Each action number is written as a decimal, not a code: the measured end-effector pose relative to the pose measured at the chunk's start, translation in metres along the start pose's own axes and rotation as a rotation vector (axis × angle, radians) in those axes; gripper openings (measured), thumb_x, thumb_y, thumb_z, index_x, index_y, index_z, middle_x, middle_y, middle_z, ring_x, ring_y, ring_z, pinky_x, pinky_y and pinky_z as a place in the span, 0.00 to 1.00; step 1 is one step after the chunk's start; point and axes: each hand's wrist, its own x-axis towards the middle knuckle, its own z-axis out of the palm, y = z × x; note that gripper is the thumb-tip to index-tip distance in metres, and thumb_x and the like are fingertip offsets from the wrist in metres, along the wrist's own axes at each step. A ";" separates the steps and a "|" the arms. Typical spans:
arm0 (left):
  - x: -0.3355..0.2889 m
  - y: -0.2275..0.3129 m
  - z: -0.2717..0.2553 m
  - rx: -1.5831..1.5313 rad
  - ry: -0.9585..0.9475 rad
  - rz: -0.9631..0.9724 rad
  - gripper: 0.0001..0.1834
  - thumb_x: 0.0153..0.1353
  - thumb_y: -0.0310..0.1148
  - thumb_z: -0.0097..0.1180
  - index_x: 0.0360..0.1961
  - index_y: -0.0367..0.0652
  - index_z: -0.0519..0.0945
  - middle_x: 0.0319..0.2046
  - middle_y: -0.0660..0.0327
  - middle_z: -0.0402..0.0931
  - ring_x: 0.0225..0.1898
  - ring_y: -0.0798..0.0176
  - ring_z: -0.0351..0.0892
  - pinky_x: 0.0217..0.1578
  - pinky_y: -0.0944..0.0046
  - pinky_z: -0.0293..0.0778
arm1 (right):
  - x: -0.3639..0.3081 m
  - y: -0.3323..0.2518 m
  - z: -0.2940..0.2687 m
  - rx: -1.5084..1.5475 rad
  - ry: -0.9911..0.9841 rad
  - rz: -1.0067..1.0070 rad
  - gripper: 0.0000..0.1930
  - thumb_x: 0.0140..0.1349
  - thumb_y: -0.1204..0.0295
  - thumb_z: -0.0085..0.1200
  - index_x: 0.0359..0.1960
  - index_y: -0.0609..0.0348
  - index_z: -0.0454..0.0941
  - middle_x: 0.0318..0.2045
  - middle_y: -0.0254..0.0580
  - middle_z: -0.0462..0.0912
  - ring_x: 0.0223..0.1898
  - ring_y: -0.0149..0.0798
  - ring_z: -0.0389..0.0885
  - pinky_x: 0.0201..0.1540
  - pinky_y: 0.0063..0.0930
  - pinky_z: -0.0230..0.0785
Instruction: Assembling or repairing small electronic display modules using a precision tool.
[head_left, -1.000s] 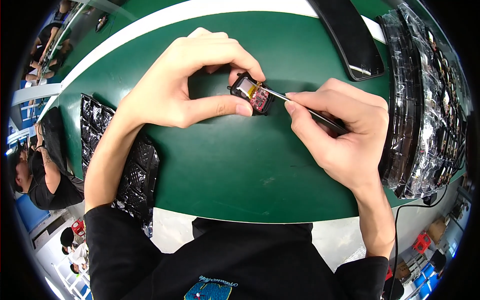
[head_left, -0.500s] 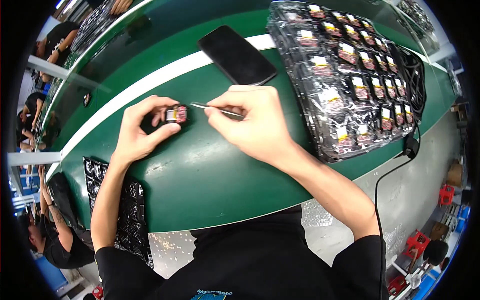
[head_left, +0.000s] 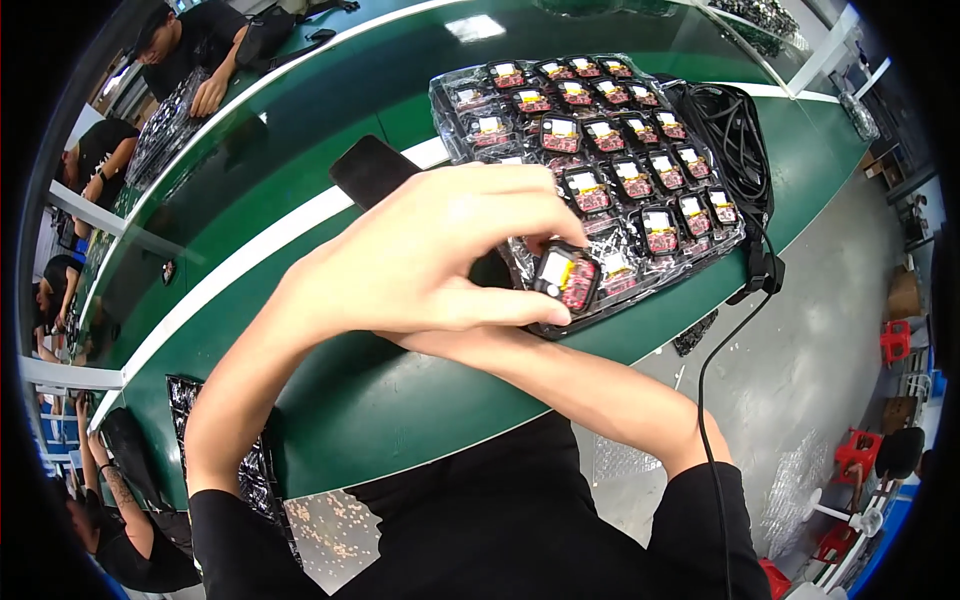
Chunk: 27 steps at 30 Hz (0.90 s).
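My left hand (head_left: pixel 440 250) reaches across to the right and pinches a small black square electronic unit (head_left: pixel 568 278) between thumb and fingers. The unit's open face shows a white and yellow label beside a red circuit area. It is held above the near left corner of a plastic tray (head_left: pixel 625 295), where many similar units sit in rows. My right forearm (head_left: pixel 560 375) passes beneath the left hand. My right hand's fingers are hidden, so whether they hold anything does not show.
A black phone (head_left: pixel 372 172) lies beyond my left hand, partly covered. Coiled black cable (head_left: pixel 735 140) rests right of the tray, with a cord hanging over the table edge. Black plastic sheeting (head_left: pixel 185 400) lies at near left. People work beyond a clear partition.
My left hand has carried the unit rightward to the tray. My right hand, which held a thin metal tool, has gone behind the left. The view has turned right.
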 end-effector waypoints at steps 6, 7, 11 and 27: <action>0.027 -0.013 0.022 0.166 -0.167 -0.023 0.25 0.66 0.34 0.74 0.64 0.42 0.86 0.55 0.54 0.84 0.56 0.46 0.85 0.56 0.48 0.80 | -0.005 0.012 0.000 -0.196 -0.086 -0.008 0.19 0.66 0.73 0.66 0.58 0.61 0.79 0.47 0.45 0.85 0.44 0.40 0.86 0.47 0.41 0.80; 0.026 -0.014 0.023 0.196 -0.149 0.007 0.26 0.67 0.33 0.73 0.65 0.43 0.86 0.57 0.54 0.84 0.56 0.46 0.85 0.56 0.48 0.80 | -0.006 0.013 -0.001 -0.224 -0.101 -0.009 0.20 0.66 0.73 0.66 0.59 0.60 0.78 0.49 0.44 0.84 0.45 0.39 0.86 0.48 0.41 0.80; 0.006 -0.005 0.014 0.191 -0.009 -0.003 0.26 0.66 0.28 0.72 0.65 0.43 0.86 0.66 0.55 0.84 0.59 0.46 0.86 0.58 0.48 0.82 | -0.009 0.017 0.000 -0.310 -0.183 -0.023 0.23 0.67 0.74 0.66 0.63 0.58 0.75 0.53 0.41 0.82 0.48 0.36 0.84 0.50 0.39 0.80; -0.406 -0.065 -0.172 1.038 0.454 -1.298 0.29 0.70 0.46 0.71 0.66 0.41 0.84 0.60 0.51 0.83 0.64 0.43 0.80 0.66 0.49 0.77 | 0.004 -0.007 0.006 -0.293 -0.132 0.073 0.07 0.64 0.75 0.73 0.41 0.66 0.94 0.22 0.40 0.83 0.22 0.27 0.75 0.25 0.28 0.62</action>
